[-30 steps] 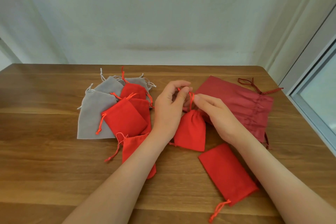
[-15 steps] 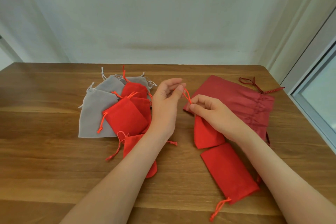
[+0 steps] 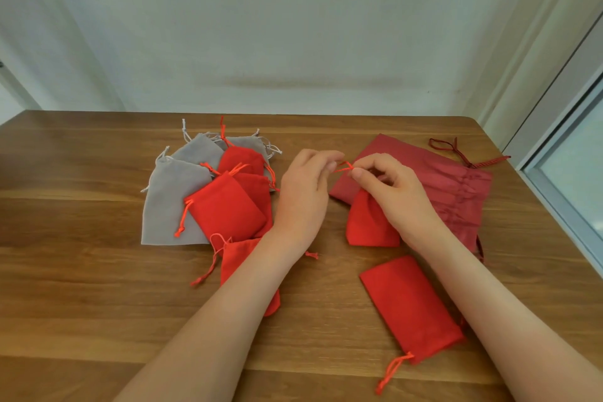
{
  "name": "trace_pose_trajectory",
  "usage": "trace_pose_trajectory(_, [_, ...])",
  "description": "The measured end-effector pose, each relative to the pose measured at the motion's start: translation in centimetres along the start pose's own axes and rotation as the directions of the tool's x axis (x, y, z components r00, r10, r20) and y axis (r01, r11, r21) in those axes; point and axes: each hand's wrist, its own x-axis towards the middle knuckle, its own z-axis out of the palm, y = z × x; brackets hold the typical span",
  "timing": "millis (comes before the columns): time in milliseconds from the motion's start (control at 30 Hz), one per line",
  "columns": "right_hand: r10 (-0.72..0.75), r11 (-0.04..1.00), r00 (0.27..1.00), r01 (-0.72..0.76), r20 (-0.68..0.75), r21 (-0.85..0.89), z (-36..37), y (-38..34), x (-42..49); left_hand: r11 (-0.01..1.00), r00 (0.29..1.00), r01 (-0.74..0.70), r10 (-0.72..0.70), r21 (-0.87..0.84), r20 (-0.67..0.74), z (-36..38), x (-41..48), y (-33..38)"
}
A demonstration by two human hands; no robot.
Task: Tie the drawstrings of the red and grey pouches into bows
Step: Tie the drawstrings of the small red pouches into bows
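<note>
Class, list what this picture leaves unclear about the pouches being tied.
Head view: mouth of the held pouch, behind the right hand.
Head view: whether its drawstring is knotted; too small, pinched by the left hand too.
Head view: another red pouch, partly under the left forearm.

Brown wooden table point(image 3: 81, 271) is showing darker grain streaks. At ten o'clock, grey pouches point(image 3: 169, 199) with pale cords point(image 3: 184, 130) are mingling with bright red pouches point(image 3: 225, 209) trailing orange-red cords point(image 3: 183, 216). At centre, an orange-red drawstring point(image 3: 344, 167) is topping a bright red pouch point(image 3: 368, 225). At two o'clock, a duller, darker red bag point(image 3: 424, 173) is trailing a maroon cord point(image 3: 466, 161). At five o'clock, another bright red pouch point(image 3: 411, 307) is lying.
</note>
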Motion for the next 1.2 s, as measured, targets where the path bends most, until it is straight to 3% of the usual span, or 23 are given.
trace_pose_trajectory(100, [0.016,0.999,0.997,-0.013,-0.076,0.039,-0.4,-0.4,0.1,0.997,0.993,-0.063,0.058,0.050,0.099,-0.1,0.2,-0.1])
trace_pose_trajectory(200, [0.027,0.999,0.995,-0.031,-0.098,-0.035,-0.5,-0.4,0.1,0.992,0.983,-0.068,0.048,0.104,0.178,0.0,0.3,-0.5])
trace_pose_trajectory(367, [0.024,0.993,0.994,-0.035,-0.103,-0.111,-0.4,-0.3,0.2,0.978,0.981,-0.046,0.006,0.204,0.191,0.2,0.0,-0.8])
trace_pose_trajectory(467, [-0.006,0.979,1.000,0.001,-0.025,-0.205,-0.4,-0.2,0.0,0.992,0.978,0.038,-0.061,0.119,0.199,0.1,0.0,-0.1])
trace_pose_trajectory(567, [-0.043,0.953,0.995,0.066,0.085,-0.294,-0.1,-0.3,-0.2,0.976,0.956,0.213,-0.199,-0.040,0.216,0.0,0.2,1.2])
trace_pose_trajectory(667, [-0.031,0.975,0.990,0.060,0.138,-0.213,0.1,-0.8,-0.5,0.877,0.901,0.418,-0.365,-0.239,0.236,0.2,0.3,1.5])
trace_pose_trajectory(733, [-0.020,0.992,0.992,0.035,0.128,-0.117,0.2,-1.2,-0.6,0.812,0.875,0.480,-0.416,-0.332,0.248,0.3,0.4,1.2])
trace_pose_trajectory(867, [-0.012,0.999,1.000,0.011,0.017,0.046,0.3,-1.7,-0.7,0.825,0.876,0.465,-0.378,-0.321,0.299,0.7,0.1,1.0])
trace_pose_trajectory(967, [0.004,0.999,0.999,-0.002,-0.047,0.043,0.3,-1.5,-0.7,0.875,0.901,0.392,-0.304,-0.283,0.310,0.7,-0.2,0.9])
trace_pose_trajectory(1200, [-0.059,0.998,0.997,0.058,-0.040,-0.037,0.3,-1.5,-0.7,0.835,0.875,0.426,-0.284,-0.349,0.391,0.2,-0.2,0.4])
